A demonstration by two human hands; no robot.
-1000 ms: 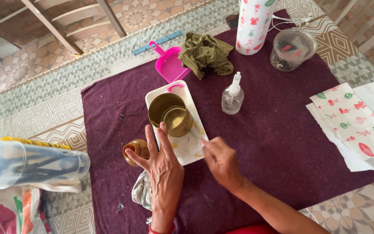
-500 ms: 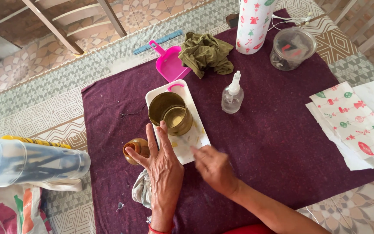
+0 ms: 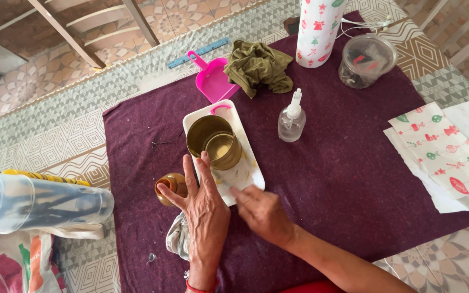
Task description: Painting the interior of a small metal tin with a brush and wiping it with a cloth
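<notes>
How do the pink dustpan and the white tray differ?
The pink dustpan lies empty by the olive cloth, away from both hands; the white tray holds two brass tins, and the left hand overlaps its near edge. The dustpan has a long handle; the tray only a small pink loop. Both lie flat on the purple mat.

Printed red-and-white bag point(image 3: 6, 268) bottom left; clear plastic package point(image 3: 33, 201) above it, lying sideways.

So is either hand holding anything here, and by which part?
Nothing clearly gripped. The left hand lies flat, fingers on the white tray rim. The right hand is blurred at the tray's near edge; any hold cannot be told.
</notes>
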